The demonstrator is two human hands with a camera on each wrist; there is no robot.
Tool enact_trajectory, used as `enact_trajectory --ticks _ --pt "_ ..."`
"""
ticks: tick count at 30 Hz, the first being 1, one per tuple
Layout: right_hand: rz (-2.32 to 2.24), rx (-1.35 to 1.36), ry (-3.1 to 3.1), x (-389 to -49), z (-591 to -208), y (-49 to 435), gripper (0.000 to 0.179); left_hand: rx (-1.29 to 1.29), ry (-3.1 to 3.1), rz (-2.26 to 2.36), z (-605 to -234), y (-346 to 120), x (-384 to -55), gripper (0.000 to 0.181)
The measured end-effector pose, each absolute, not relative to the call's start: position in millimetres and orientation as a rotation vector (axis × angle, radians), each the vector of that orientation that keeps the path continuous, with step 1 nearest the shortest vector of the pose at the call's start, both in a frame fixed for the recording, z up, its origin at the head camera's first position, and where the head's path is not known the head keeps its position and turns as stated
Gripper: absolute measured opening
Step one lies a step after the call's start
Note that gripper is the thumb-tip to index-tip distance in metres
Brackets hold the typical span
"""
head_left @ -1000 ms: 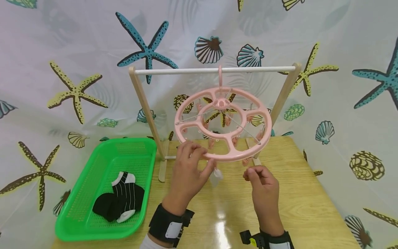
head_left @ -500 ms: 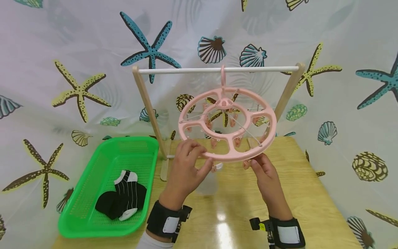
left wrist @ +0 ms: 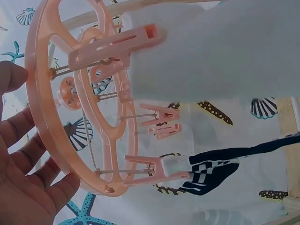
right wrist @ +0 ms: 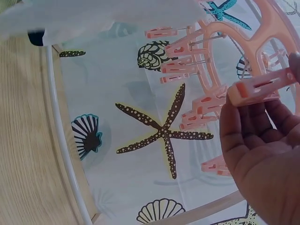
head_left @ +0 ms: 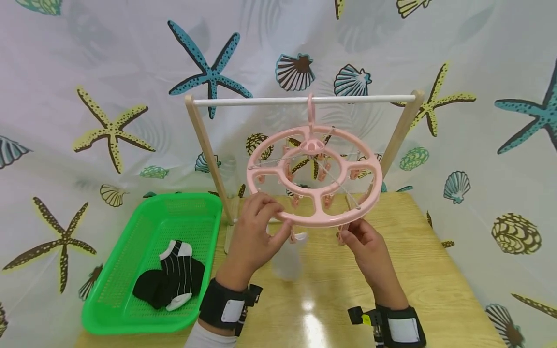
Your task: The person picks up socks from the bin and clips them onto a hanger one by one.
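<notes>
A pink round clip hanger [head_left: 324, 221] hangs from a white rod. My left hand [head_left: 257, 237] grips its near rim on the left. My right hand [head_left: 370, 249] pinches a pink clothespin [right wrist: 265, 86] under the near right rim, between thumb and fingers. In the left wrist view, a white sock [left wrist: 211, 56] hangs from one clothespin [left wrist: 115, 47]. A dark sock with a checked band [left wrist: 211, 176] hangs from another clothespin [left wrist: 154, 169]. Other clothespins dangle around the rings. The head view shows the white sock only faintly, below my left hand.
A green basket [head_left: 117, 270] on the left holds black socks [head_left: 150, 288] and a striped black-and-white one [head_left: 176, 270]. The rod [head_left: 250, 101] rests on wooden posts [head_left: 204, 154] on a wooden table [head_left: 417, 270]. A curtain printed with sea creatures hangs behind.
My right hand has moved up to the near right rim and now pinches a clothespin there. The hanger has swung and tilted slightly, while my left hand stays on its rim.
</notes>
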State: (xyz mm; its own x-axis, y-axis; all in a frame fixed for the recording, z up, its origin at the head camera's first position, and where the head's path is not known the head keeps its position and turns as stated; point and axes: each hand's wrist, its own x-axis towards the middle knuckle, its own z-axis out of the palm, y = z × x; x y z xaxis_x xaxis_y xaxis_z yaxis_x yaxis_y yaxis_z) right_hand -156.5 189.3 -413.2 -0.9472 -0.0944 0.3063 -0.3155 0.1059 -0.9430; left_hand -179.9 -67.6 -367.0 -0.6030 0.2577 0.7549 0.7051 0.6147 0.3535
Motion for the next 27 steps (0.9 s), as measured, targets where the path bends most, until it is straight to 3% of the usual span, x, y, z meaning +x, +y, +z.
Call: enact_trajectory --ticks 16,27 --pt "1.865 0.327 -2.217 -142 -413 177 0.023 -0.724 -2.194 -0.859 -372 -73 -178 0.022" --pt "1.860 0.490 -2.163 -147 -416 172 0.013 -0.698 -2.154 -0.857 -372 -74 -177 0.020"
